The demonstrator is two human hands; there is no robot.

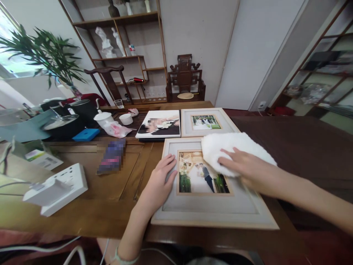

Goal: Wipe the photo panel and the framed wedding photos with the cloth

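A pale wooden picture frame [215, 223] lies flat on the table in front of me, with a photo of a couple [202, 173] in its middle. My left hand [162, 178] rests on the frame's left side, fingers stretched out and lying on the border. A fluffy white cloth [248, 147] covers the frame's upper right part and hangs past its right edge. Pressed onto the cloth is my right hand [237, 163], its fingers bent into the fabric. Behind it, a second picture frame [187, 127] touches or nearly touches the first, partly hidden by the cloth.
A white photo panel [158, 123] lies back left. On the left stand a white power strip [59, 189], a blue box [86, 134], a dark pot [62, 127], a teapot [103, 117] and a cup [126, 119]. A blue-purple packet [112, 156] lies nearer.
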